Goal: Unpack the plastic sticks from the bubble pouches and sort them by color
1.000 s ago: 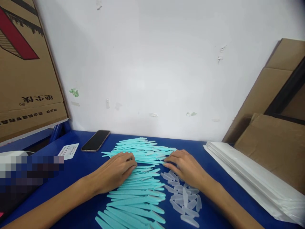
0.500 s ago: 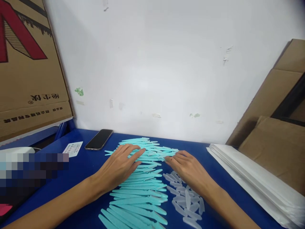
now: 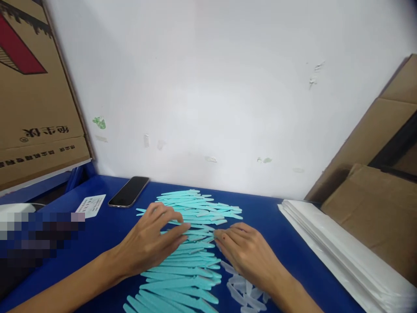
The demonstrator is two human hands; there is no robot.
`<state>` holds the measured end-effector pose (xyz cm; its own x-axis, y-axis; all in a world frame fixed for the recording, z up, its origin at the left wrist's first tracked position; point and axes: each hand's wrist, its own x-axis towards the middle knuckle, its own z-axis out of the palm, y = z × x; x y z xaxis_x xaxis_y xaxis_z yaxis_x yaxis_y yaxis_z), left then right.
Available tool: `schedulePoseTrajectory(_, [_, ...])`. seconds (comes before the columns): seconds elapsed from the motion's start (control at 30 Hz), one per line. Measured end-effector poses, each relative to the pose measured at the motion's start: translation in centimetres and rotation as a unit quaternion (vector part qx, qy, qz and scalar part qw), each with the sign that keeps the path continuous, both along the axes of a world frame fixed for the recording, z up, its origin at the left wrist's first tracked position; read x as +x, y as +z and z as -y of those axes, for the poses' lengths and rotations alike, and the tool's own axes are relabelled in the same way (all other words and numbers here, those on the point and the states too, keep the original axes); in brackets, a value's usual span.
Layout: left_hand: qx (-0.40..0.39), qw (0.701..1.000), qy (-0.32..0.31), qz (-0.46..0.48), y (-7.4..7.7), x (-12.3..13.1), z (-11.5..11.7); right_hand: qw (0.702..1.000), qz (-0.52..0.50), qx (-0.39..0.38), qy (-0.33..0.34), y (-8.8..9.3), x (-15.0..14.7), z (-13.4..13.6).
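Observation:
A long row of turquoise eyebrow razors (image 3: 182, 282) lies overlapping on the blue table, with handles mostly to the left. My left hand (image 3: 156, 237) is over the row's left side, thumb and index finger drawn together at the handle of one eyebrow razor (image 3: 202, 227). At that razor's other end, my right hand (image 3: 244, 245) has its fingertips pinched together; the exact grip is partly hidden. Below my right hand sits a heap of translucent plastic blade caps (image 3: 239, 287), partly covered by the wrist.
A black-screened phone (image 3: 129, 191) and a white printed card (image 3: 91, 206) lie at the back left. White flat sheets or bags (image 3: 339, 243) are stacked on the right. Cardboard boxes stand on the left (image 3: 42, 100) and right (image 3: 374, 204). A white wall (image 3: 208, 95) closes off the back.
Both hands have come nearer to me, from the far part of the razor row to its middle. My right hand now covers more of the caps. The view has shifted slightly.

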<state>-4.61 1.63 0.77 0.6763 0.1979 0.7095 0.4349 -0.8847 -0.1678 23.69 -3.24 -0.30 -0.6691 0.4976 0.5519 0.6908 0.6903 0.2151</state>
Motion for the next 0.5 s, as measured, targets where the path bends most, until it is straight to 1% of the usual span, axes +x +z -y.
schedulePoseTrajectory(0.1, [0.008, 0.999, -0.016, -0.034, 0.0, 0.4, 0.0, 0.999, -0.046, -0.001, 0.026, 0.1, -0.7, 0.7])
schedulePoseTrajectory(0.17, [0.005, 0.999, -0.023, -0.037, 0.1, 0.2, -0.4, 0.997, -0.071, 0.0, 0.042, 0.3, -0.6, 1.0])
schedulePoseTrajectory(0.27, [-0.017, 1.0, -0.018, -0.019, 0.4, -0.8, -1.9, 0.993, -0.105, 0.009, 0.047, 0.8, 1.3, 0.6])
schedulePoseTrajectory(0.3, [-0.028, 0.999, -0.013, -0.009, 0.5, -1.3, -2.5, 0.992, -0.115, 0.018, 0.042, 0.9, 2.4, 0.2])
schedulePoseTrajectory(0.33, [-0.046, 0.999, 0.006, 0.018, 0.6, -1.7, -3.0, 0.992, -0.122, 0.024, 0.023, 1.0, 3.5, -0.3])
schedulePoseTrajectory(0.4, [-0.069, 0.997, 0.011, 0.041, 0.4, -2.3, -3.7, 0.992, -0.122, 0.019, -0.032, 1.1, 5.7, -1.3])
schedulePoseTrajectory(0.47, [-0.072, 0.997, 0.005, 0.024, 0.0, -2.4, -3.8, 0.992, -0.112, -0.021, -0.062, 0.9, 7.4, -2.2])
schedulePoseTrajectory(0.5, [-0.066, 0.998, 0.004, -0.002, -0.3, -2.3, -3.7, 0.991, -0.104, -0.048, -0.068, 0.7, 8.0, -2.5])
